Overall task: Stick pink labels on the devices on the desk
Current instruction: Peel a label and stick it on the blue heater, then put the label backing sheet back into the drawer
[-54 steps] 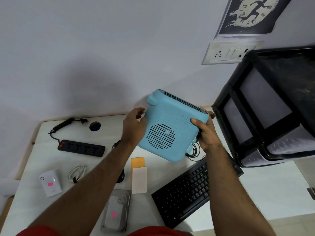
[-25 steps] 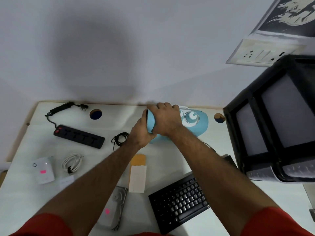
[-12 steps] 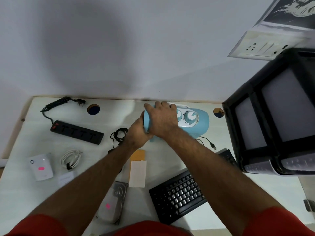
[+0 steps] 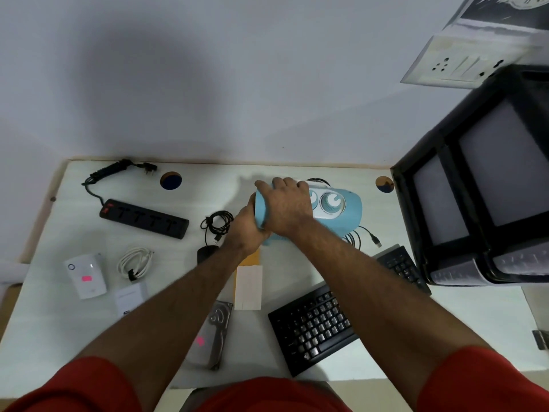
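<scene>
Blue device (image 4: 335, 214) on desk (image 4: 74, 328), both hands clasping its left end, hiding it

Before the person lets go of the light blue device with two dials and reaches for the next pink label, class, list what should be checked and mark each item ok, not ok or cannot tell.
1. Light blue plastic device with two white dials rests on the white desk: ok.
2. Both hands, left hand and right hand, grip its left end: ok.
3. Pink label on the blue device: cannot tell, hands cover part of it.
4. White rectangular adapter carries a pink label: ok.
5. Silver metal hard drive carries a pink label: ok.
6. Black power strip and black keyboard labelled: not ok, none visible.
</scene>
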